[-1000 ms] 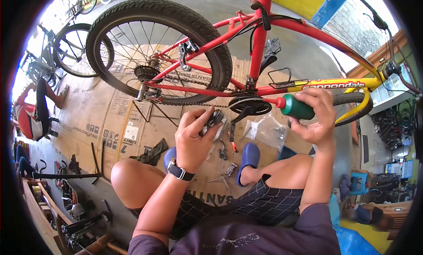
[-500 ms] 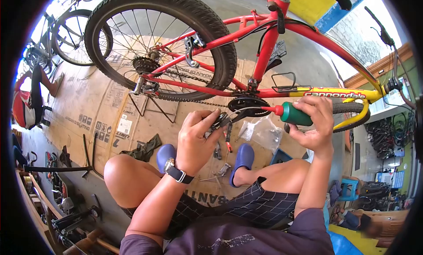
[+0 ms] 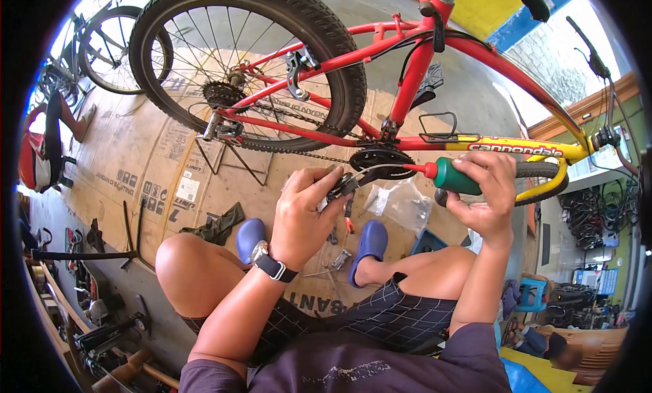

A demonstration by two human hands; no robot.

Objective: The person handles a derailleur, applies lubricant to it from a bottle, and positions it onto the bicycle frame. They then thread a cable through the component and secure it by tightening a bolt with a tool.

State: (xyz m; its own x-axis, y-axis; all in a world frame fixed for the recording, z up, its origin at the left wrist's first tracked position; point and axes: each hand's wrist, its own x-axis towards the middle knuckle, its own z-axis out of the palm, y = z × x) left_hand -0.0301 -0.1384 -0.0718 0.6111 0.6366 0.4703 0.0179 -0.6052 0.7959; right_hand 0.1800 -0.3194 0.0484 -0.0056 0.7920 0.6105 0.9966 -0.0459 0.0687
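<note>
My left hand (image 3: 302,213), a watch on its wrist, is closed around a small black-and-silver bike part (image 3: 345,184), partly hidden by the fingers. In my right hand (image 3: 485,196) is a green oil bottle (image 3: 455,176) with a red cap, tipped on its side toward the left. Its thin, pale spout tube (image 3: 384,166) curves over to the part, with the tip right at it. Just beyond both hands stands a red and yellow bicycle (image 3: 414,84), its crankset (image 3: 380,161) behind the spout.
Flattened cardboard (image 3: 136,162) covers the floor. Between my blue clogs (image 3: 370,247) lie a red-tipped tool (image 3: 349,220) and a metal piece (image 3: 341,260). A clear plastic bag (image 3: 407,206), a blue tray (image 3: 428,243) and a dark cloth (image 3: 216,226) are nearby. Another person (image 3: 47,145) is at far left.
The view has shifted slightly. Both hands keep nearly the same pose, with the spout still at the bike part.
</note>
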